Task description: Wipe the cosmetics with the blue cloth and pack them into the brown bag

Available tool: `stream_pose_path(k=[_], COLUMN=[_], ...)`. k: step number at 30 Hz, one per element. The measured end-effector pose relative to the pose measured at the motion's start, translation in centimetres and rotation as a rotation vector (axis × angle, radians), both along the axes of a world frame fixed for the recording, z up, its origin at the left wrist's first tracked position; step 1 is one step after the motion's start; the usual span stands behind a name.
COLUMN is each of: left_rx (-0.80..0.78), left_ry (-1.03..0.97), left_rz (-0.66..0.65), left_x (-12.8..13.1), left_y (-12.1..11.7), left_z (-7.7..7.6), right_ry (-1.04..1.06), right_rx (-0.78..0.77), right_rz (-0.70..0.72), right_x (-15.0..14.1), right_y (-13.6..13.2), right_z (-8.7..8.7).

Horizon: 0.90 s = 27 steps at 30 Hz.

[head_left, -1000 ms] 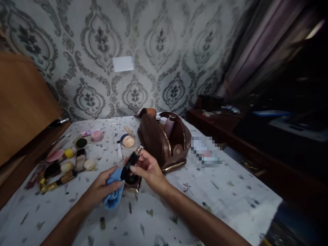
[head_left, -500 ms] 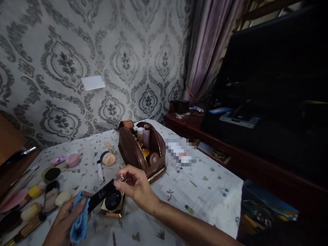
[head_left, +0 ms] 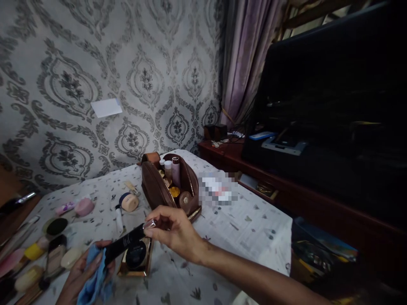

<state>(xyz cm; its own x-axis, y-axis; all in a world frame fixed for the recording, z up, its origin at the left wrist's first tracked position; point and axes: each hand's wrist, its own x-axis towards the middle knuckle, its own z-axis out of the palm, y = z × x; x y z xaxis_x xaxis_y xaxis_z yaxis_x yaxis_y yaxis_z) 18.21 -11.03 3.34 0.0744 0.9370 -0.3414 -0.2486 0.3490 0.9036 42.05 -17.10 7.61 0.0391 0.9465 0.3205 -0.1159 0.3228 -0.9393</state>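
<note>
My right hand (head_left: 176,233) pinches the silver-capped end of a black cosmetic tube (head_left: 125,243) and holds it level over the table. My left hand (head_left: 84,271) is wrapped round a blue cloth (head_left: 95,279) that covers the tube's other end. Just beneath the tube lies a round black compact (head_left: 136,255) in a gold square tray. An open brown toiletry bag (head_left: 165,190) with bottles standing inside sits just behind my right hand.
Several cosmetics lie at the left of the patterned tablecloth (head_left: 248,228): a pink jar (head_left: 84,206), a beige round jar (head_left: 129,202), a white tube (head_left: 119,218), brushes and compacts. A dark wooden cabinet (head_left: 302,203) with a television stands at the right.
The camera swung right and down. My hands lowered the tube from upright to nearly level, and the blue cloth slid to the tube's left end.
</note>
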Motion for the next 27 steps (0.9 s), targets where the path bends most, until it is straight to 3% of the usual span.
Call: stream_pose_path(k=[3, 9, 15, 22, 27], left_rx=[-0.066, -0.048, 0.037, -0.002, -0.023], left_ry=[-0.029, -0.027, -0.082, -0.073, -0.032], left_rz=[-0.067, 0.0, -0.036, -0.019, 0.013], left_x=[-0.2, -0.4, -0.9, -1.1, -0.5], left_y=[0.1, -0.1, 0.4, 0.8, 0.6], left_z=[-0.2, -0.5, -0.5, -1.0, -0.9], right_ry=[0.01, 0.07, -0.003, -0.369, -0.843], right_rx=[0.001, 0.053, 0.164, 0.364, 0.36], right_rz=[0.034, 0.048, -0.109, -0.546, -0.595], right_x=[0.1, 1.6, 5.2, 10.2, 12.2], right_y=[-0.1, 0.4, 0.9, 2.2, 4.1], right_z=[0.2, 1.7, 4.8, 6.9, 7.7])
